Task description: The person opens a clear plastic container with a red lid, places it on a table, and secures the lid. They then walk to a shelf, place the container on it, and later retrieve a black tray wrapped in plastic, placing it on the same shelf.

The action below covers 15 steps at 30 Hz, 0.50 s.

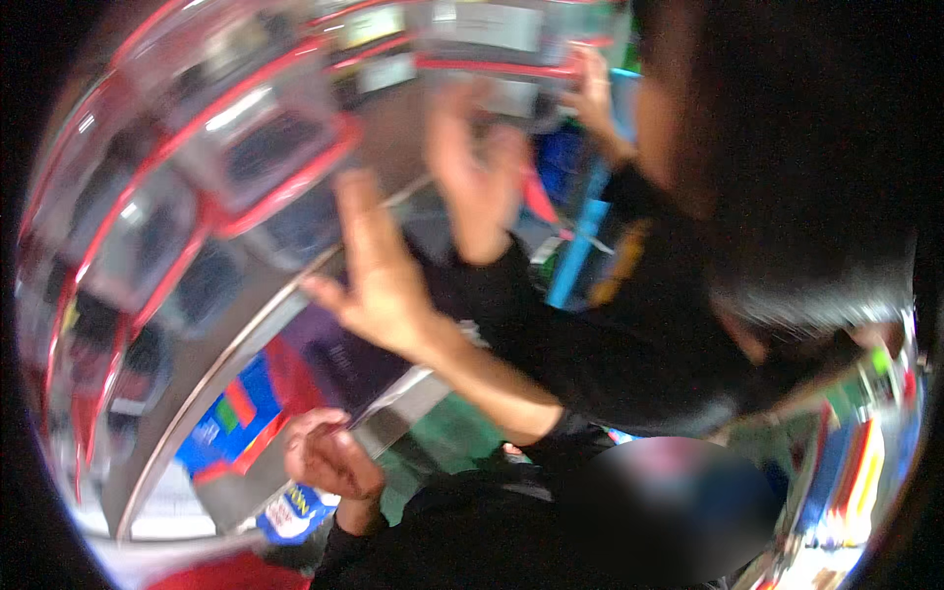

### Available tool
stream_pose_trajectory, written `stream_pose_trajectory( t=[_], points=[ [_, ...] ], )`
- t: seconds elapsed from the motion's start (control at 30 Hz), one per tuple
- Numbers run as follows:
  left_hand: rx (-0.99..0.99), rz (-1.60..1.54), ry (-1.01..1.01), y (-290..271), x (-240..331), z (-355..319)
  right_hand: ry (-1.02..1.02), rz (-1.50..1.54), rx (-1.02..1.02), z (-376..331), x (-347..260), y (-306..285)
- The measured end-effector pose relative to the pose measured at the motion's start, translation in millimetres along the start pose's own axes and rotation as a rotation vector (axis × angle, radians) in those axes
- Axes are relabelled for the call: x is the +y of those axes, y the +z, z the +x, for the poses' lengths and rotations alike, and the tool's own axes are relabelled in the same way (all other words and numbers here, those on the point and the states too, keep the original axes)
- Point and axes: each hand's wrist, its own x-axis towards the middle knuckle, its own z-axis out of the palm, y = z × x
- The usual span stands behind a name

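Far-left red-rimmed bin (pixel 295 185), dark contents (pixel 278 147); right hand (pixel 383 285), thumb apart; left hand (pixel 332 457) curled, closure unclear on my feed.

Bins (pixel 283 194) at left, packets (pixel 292 514) nearer — co-worker (pixel 811 167) at right
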Motion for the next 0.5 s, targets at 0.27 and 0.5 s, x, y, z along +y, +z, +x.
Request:
stream_pose_trajectory(
  t=[0.27, 0.5],
  points=[
    [-0.182, -0.464, 0.103, 33.8, -1.8, -1.1, 0.298, -0.034, -0.072, -97.5, -35.6, -8.5],
    [-0.518, -0.597, 0.315, 1.8, 19.5, -13.5, 0.606, -0.321, 0.107, -187.6, -75.1, -12.0]
  ],
)
